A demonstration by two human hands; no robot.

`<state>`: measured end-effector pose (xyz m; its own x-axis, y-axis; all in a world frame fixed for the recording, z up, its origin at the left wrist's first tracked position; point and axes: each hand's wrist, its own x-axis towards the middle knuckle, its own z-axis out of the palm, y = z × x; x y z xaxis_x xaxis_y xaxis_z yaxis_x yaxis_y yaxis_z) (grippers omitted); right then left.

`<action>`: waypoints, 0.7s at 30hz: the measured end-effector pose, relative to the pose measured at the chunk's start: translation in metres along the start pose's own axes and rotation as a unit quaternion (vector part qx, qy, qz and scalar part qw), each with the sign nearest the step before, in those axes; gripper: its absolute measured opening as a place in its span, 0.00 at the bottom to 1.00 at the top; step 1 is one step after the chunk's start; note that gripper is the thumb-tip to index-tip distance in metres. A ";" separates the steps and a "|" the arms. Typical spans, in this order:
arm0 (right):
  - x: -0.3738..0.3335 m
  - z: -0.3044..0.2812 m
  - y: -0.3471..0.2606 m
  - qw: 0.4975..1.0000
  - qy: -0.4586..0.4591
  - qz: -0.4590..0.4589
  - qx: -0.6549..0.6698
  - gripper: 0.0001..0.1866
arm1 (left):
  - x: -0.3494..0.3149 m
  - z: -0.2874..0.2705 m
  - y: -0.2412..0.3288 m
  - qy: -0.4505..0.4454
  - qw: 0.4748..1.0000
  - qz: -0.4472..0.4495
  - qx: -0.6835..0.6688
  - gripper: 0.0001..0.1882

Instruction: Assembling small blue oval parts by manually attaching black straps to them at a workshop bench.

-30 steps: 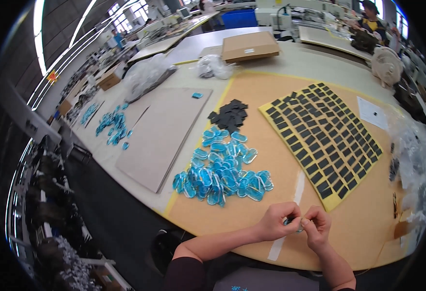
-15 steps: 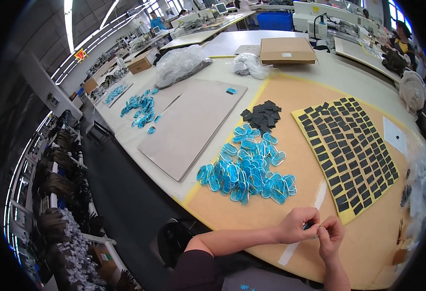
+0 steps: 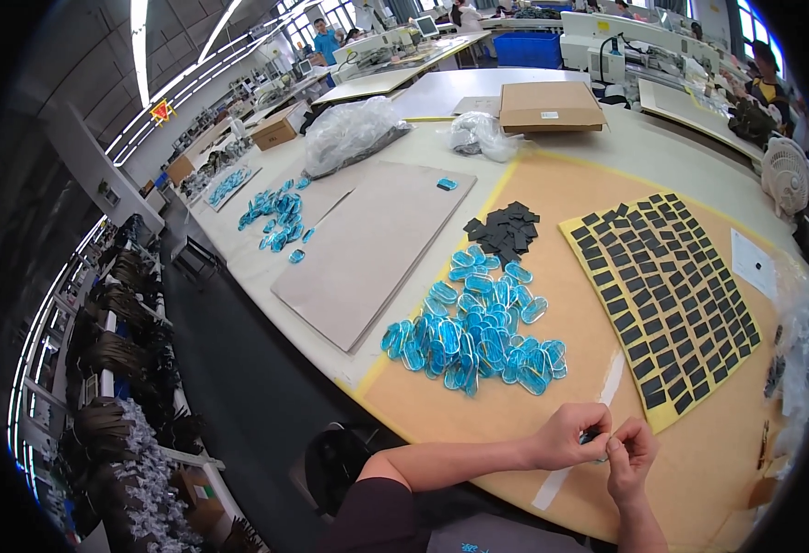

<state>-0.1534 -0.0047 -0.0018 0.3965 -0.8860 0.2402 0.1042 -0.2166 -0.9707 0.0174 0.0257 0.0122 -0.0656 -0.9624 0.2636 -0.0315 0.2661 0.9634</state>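
Observation:
My left hand [image 3: 570, 437] is closed around a small dark piece [image 3: 590, 434], which shows only partly between thumb and curled fingers. Beside it, touching its fingertips, my right hand [image 3: 632, 457] pinches thumb and forefinger together at the edge of that piece; what it grips there is too small to make out. Beyond the left hand lies a heap of blue oval loop-shaped pieces [image 3: 478, 336] with pale rims. Behind the heap is a pile of black rectangular patches [image 3: 506, 230]. To the right, a yellow board [image 3: 660, 419] carries rows of similar black patches.
A flat grey board [image 3: 367, 249] lies left of the heap, with more blue pieces [image 3: 280, 217] past it. Farther back are a clear plastic bag [image 3: 354, 134] and a cardboard box [image 3: 552, 106]. White paper [image 3: 752, 261] and a fan [image 3: 785, 175] stand at the right.
The whole view has shifted slightly, so the table appears a little lower and farther right. My hands stay together in nearly the same pinch.

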 end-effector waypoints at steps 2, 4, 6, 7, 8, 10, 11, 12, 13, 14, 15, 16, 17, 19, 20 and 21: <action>0.000 0.000 -0.001 1.000 -0.001 -0.004 0.000 0.07 | 0.000 0.001 0.001 0.001 1.000 0.006 0.010 0.06; -0.001 0.000 -0.002 1.000 -0.001 -0.008 -0.001 0.07 | 0.000 0.001 0.001 0.000 1.000 0.013 0.019 0.07; -0.001 -0.001 -0.001 1.000 0.002 -0.011 -0.004 0.07 | 0.000 0.002 0.001 -0.003 1.000 0.007 0.013 0.07; -0.001 -0.001 -0.001 1.000 0.005 -0.014 -0.005 0.07 | 0.000 0.002 0.000 -0.006 1.000 0.009 0.013 0.07; -0.001 -0.002 -0.002 1.000 0.002 -0.008 -0.013 0.07 | 0.000 0.001 -0.003 -0.010 1.000 0.013 0.020 0.06; -0.001 -0.002 -0.001 1.000 0.002 -0.001 -0.020 0.07 | 0.000 0.000 -0.003 -0.016 0.999 0.015 0.027 0.05; 0.000 -0.002 -0.001 1.000 0.000 -0.014 -0.020 0.07 | -0.001 0.000 -0.003 -0.015 1.000 0.013 0.019 0.05; 0.000 -0.002 -0.001 0.999 -0.002 -0.028 -0.020 0.08 | -0.001 0.000 -0.002 -0.013 1.000 0.011 0.012 0.05; 0.001 -0.002 -0.002 0.999 -0.001 -0.027 -0.020 0.08 | -0.001 0.000 -0.001 -0.014 1.000 0.010 0.012 0.05; 0.002 -0.003 -0.003 0.999 -0.002 -0.023 -0.023 0.08 | 0.001 0.000 0.001 -0.018 1.000 0.003 0.007 0.05; 0.002 -0.003 -0.004 0.999 -0.003 -0.019 -0.025 0.08 | 0.001 0.000 0.002 -0.021 1.000 -0.004 0.002 0.05; 0.003 -0.003 -0.004 0.999 -0.001 -0.019 -0.025 0.08 | 0.001 -0.001 0.001 -0.023 1.000 -0.004 0.002 0.05; 0.003 -0.002 -0.005 1.000 -0.001 -0.021 -0.022 0.08 | 0.001 -0.001 -0.001 -0.023 1.000 0.003 0.012 0.05; 0.003 -0.002 -0.007 1.000 -0.001 -0.023 -0.018 0.08 | 0.001 -0.002 0.000 -0.023 0.999 0.010 0.023 0.05; 0.002 -0.003 -0.008 0.999 -0.005 -0.022 -0.030 0.08 | 0.000 -0.002 0.002 -0.024 0.999 0.010 0.022 0.05; 0.002 -0.003 -0.008 0.999 -0.010 -0.021 -0.042 0.08 | 0.000 -0.003 0.003 -0.023 0.999 0.009 0.021 0.05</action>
<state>-0.1564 -0.0061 0.0064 0.4121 -0.8670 0.2801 0.0442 -0.2880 -0.9566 0.0198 0.0262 0.0151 -0.1131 -0.9540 0.2775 -0.0709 0.2863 0.9555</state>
